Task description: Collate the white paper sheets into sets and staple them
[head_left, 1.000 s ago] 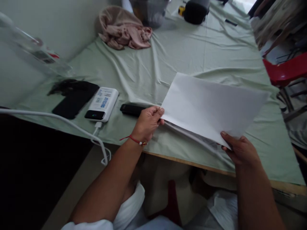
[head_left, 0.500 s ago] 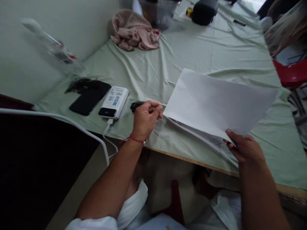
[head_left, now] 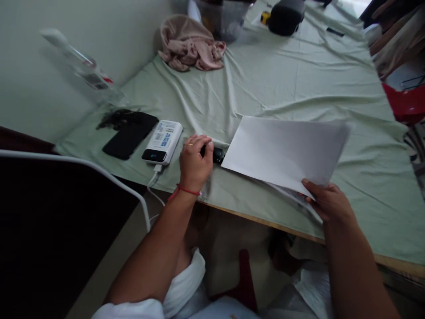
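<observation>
My left hand (head_left: 195,160), with a red thread at its wrist, is closed over a small black stapler (head_left: 218,155). The front end of the stapler shows past my thumb and meets the left edge of the white paper sheets (head_left: 275,148); its rear is hidden under my fingers. My right hand (head_left: 327,199) pinches the near right edge of these sheets, thumb on top and fingers below. The sheets lie slanted just over the cloth, and a lower sheet hangs slightly apart along the near edge.
Left of my left hand lie a white power bank (head_left: 162,141) with a cable plugged in and a black phone (head_left: 129,137). A clear bottle (head_left: 86,66) leans by the wall. Farther back are a crumpled pink cloth (head_left: 194,46) and a black case (head_left: 286,17).
My left hand has shifted slightly left and now grips the stapler, which lay behind it before. My right hand has brought the paper left and lower, its left edge against the stapler.
</observation>
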Motion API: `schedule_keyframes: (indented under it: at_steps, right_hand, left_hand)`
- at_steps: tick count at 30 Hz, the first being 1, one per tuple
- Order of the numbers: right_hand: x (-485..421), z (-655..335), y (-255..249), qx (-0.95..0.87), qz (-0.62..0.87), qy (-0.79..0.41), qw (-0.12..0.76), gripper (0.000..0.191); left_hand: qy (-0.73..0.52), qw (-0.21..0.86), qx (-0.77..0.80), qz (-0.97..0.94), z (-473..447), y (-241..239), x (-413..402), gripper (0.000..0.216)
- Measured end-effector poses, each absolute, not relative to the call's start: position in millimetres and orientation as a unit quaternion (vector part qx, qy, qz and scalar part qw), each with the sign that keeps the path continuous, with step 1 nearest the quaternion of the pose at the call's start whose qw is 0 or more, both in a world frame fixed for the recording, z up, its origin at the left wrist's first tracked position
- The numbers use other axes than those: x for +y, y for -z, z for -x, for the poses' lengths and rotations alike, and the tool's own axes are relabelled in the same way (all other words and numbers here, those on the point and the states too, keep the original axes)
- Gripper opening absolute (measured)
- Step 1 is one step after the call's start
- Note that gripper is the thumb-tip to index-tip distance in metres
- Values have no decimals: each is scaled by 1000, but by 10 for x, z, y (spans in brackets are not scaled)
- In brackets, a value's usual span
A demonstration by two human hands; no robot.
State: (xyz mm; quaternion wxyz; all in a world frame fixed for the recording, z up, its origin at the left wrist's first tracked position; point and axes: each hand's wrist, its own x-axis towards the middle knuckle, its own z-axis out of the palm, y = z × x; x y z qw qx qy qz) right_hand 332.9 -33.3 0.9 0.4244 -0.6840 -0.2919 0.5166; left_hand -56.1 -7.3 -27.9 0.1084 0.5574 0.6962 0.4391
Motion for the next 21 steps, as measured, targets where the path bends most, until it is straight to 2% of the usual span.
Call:
schedule_keyframes:
  at_steps: [5, 14, 21]
  right_hand:
    - [-311, -3284, -1, -283, 684, -520, 426, 43]
    - [-304, -3195, 42, -269, 670, -521, 455, 46]
    - [-272, -3179, -18, -269, 680, -522, 440, 44]
  left_hand:
    - [-371, 149, 702, -589, 525, 251, -99, 25]
    - [-422, 215, 659, -584, 588, 261, -85, 22]
    - [-382, 216, 660, -609, 584, 238, -94, 17]
